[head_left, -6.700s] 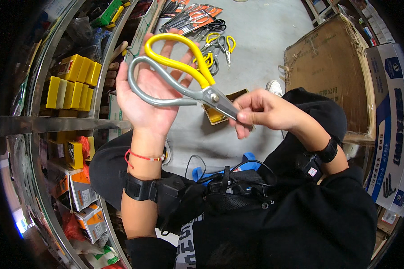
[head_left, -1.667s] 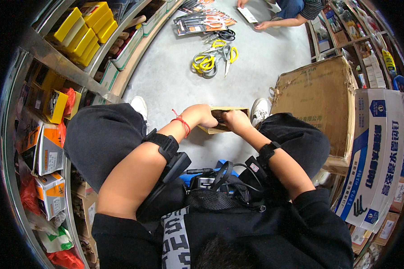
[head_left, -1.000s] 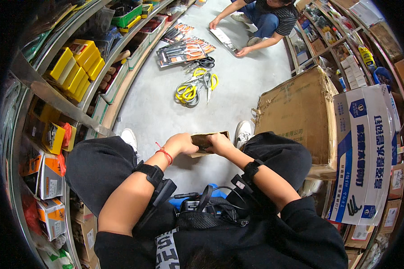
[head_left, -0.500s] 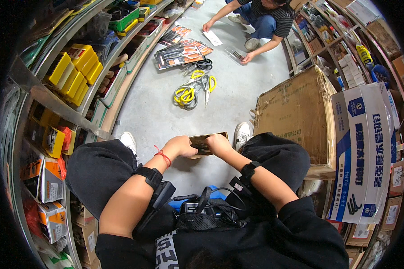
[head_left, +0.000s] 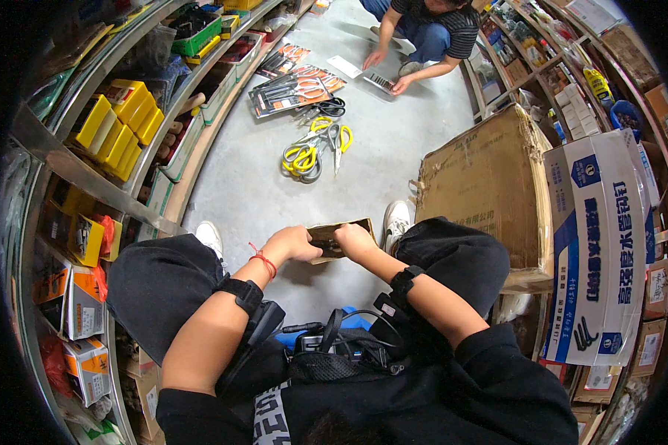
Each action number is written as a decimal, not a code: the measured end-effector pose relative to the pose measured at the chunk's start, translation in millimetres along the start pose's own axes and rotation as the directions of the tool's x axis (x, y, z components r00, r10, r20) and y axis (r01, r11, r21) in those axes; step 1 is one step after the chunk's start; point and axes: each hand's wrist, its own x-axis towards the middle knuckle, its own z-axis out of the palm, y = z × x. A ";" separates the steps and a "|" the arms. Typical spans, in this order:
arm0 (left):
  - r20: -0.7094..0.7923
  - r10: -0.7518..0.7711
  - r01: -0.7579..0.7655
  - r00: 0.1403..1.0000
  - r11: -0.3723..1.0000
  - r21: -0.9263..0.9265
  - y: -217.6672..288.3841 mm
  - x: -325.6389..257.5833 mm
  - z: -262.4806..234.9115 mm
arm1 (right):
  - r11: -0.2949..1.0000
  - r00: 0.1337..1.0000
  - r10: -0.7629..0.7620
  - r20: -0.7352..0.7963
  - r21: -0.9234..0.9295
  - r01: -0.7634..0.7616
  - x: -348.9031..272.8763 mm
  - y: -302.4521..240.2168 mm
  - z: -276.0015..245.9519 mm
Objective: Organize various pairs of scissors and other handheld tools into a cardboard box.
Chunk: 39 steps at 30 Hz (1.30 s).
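Note:
Between my knees is a small open cardboard box point(head_left: 321, 236) with a dark inside. My left hand point(head_left: 297, 243) grips its left side, the thumb over the rim. My right hand point(head_left: 355, 241) is closed at the box's right part, its knuckles up; the fingertips are hidden, so what they hold cannot be made out. Beyond the box, on the grey floor, lies a pile of scissors point(head_left: 304, 157) with yellow and grey handles. Black-handled scissors point(head_left: 334, 107) lie behind it, against carded hand tools point(head_left: 289, 95) with orange handles.
A large worn carton point(head_left: 482, 193) stands at my right, beside a white-and-blue carton panel point(head_left: 597, 252). Shelves point(head_left: 141, 208) with yellow boxes point(head_left: 130, 111) line the left; more shelving runs along the right. Ahead, another person point(head_left: 438, 37) squats over a clear pack point(head_left: 380, 83) near a white card point(head_left: 344, 67).
My right hand has shifted slightly, and more of the box's inside shows. The other person has let go of the white card, and both their hands are now by the clear pack.

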 end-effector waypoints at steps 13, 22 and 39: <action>-0.006 0.016 -0.016 1.000 1.000 -0.010 -4.4 2.2 3.1 | 0.953 0.965 -0.223 0.139 -0.175 0.246 -8.0 11.0 -14.0; 0.008 0.058 -0.057 0.998 0.998 -0.009 -4.2 3.7 5.6 | 0.970 0.940 -0.210 0.269 -0.060 0.234 -8.9 11.5 -13.4; -0.019 0.042 -0.042 0.999 0.999 -0.025 -4.8 3.9 5.8 | 0.943 0.848 -0.327 0.417 0.201 0.265 -12.1 21.9 -26.3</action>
